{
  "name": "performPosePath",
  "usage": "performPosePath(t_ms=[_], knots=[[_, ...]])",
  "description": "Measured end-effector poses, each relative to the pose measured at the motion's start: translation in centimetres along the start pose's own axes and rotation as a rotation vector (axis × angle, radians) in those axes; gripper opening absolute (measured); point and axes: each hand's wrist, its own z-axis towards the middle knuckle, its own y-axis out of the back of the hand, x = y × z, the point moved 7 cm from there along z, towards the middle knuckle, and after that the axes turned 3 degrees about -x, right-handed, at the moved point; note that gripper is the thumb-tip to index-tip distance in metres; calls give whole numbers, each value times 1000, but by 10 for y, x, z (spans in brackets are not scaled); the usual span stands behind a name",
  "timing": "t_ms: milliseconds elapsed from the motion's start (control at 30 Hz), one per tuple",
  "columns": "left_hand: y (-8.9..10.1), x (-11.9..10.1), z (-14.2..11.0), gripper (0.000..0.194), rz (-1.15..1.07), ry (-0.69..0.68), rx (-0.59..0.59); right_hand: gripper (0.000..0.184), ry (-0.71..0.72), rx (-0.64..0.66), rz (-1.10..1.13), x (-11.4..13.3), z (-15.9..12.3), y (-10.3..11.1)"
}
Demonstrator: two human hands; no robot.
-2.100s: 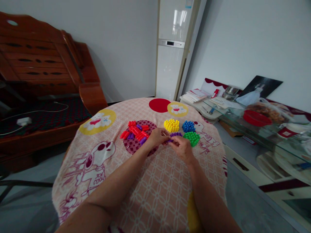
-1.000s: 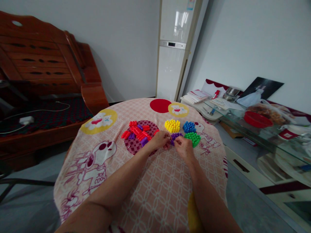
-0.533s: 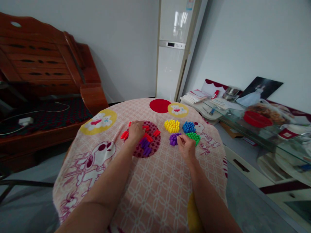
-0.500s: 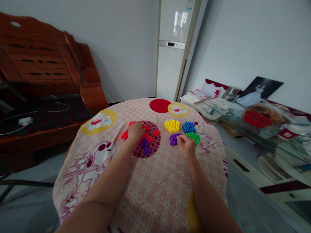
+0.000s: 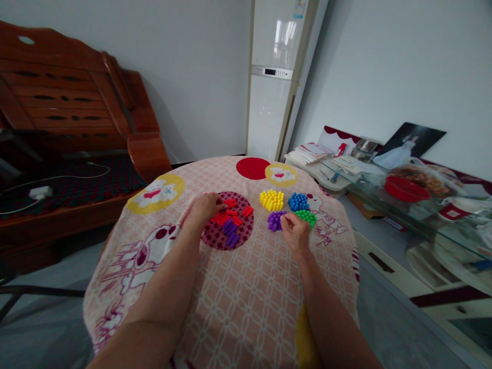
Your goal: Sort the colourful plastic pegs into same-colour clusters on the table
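On the cloth-covered table, my left hand (image 5: 206, 210) lies over the left side of a loose group of red pieces (image 5: 230, 203), short and rod-like. Its fingers are loosely bent and apart, and what lies under them is hidden. A few purple pieces (image 5: 230, 233) lie just nearer to me. My right hand (image 5: 296, 231) is closed in a pinch at the right edge of a purple bundle (image 5: 275, 220); whatever is between the fingertips is too small to make out. Beside it stand a green bundle (image 5: 306, 218), a blue bundle (image 5: 299, 201) and a yellow bundle (image 5: 271, 200).
A patterned pink tablecloth (image 5: 246, 287) covers the round table. To the left is a wooden bench (image 5: 69, 97) with a white charger (image 5: 41, 192). At the right, a glass-topped cabinet (image 5: 369, 189) carries papers and a red bowl (image 5: 406, 188). A tall white air conditioner (image 5: 269, 113) stands behind.
My left hand has shifted left and slightly towards me, uncovering red pieces on the right and covering those on the left. My right hand stays at the purple bundle, almost unmoved.
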Motion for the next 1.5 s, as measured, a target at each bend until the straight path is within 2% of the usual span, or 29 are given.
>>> performPosePath(t_ms=[100,200,267,333,433,533,600,700,800,1000,1100,1167,1233,1300,1367,1433,1500], knots=[[6,4,-1,11,-9,-38,4,30,-5,-15,4,-3,-1,0],[25,5,-3,15,-35,31,-126,30,-21,-69,11,-6,0,5],[39,-3,-6,19,-143,72,-226,30,-35,-107,8,-7,0,8],[43,-19,-8,19,-300,69,-249,30,-49,-131,16,-9,0,11],[25,-59,-10,15,-488,-30,-136,29,-63,-139,27,-11,1,11],[-5,-99,-17,11,-467,-157,-21,29,-77,-138,35,-13,0,10],[-21,-116,-23,11,-405,-197,9,28,-88,-135,41,-15,0,10],[-35,-128,-30,12,-378,-217,42,28,-87,-139,37,-14,0,10],[-40,-129,-33,14,-426,-207,65,28,-65,-142,20,-9,1,12],[-49,-128,-32,18,-521,-195,35,31,-53,-132,-12,-4,2,12],[-48,-130,-32,21,-521,-221,90,30,-54,-132,-10,-6,1,11],[-39,-126,-30,19,-489,-246,114,29,-61,-130,3,-8,1,11],[-21,-116,-27,14,-388,-267,91,29,-67,-128,15,-9,1,11],[-1,-99,-23,10,-225,-257,56,30,-74,-131,15,-10,1,12],[14,-79,-20,14,-77,-205,58,30,-80,-134,11,-10,1,12],[20,-65,-19,19,9,-177,107,30,-82,-138,9,-10,1,12],[16,-59,-20,19,55,-193,197,29,-82,-139,9,-11,0,12]])
